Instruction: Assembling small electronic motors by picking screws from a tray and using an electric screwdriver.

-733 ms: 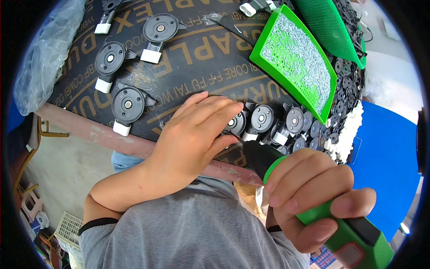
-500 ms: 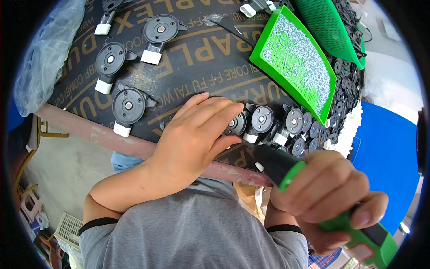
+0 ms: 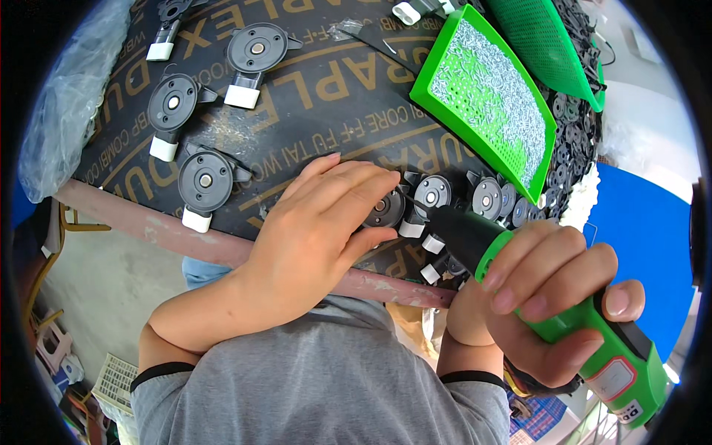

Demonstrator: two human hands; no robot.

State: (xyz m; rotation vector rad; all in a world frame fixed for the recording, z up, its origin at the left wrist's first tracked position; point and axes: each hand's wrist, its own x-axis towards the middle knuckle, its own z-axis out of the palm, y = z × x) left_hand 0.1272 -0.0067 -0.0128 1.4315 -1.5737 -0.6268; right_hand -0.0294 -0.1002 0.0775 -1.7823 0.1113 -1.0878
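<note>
My left hand (image 3: 315, 222) presses down on a round black plastic part (image 3: 387, 211), its thumb and fingers curled round the part's left side. My right hand (image 3: 552, 297) is wrapped round a green electric screwdriver (image 3: 627, 374) with a black nose. The thin bit points left and reaches the right edge of the part in my left hand; whether it touches a screw is too small to tell. Just right of it sits a similar round part with a white end (image 3: 432, 193), and more of them lie close under the screwdriver's nose.
A green tray (image 3: 421, 87) full of small silver screws stands at the back right, beside a green mesh basket (image 3: 534, 44) and heaped black parts (image 3: 567, 148). Several round parts, including one near the edge (image 3: 205, 182), lie at the left. Clear plastic sheeting (image 3: 63, 111) hangs at the far left.
My right hand has brought the screwdriver up and left, its bit now at the part. My left hand stays on that part, and the view has shifted slightly.
</note>
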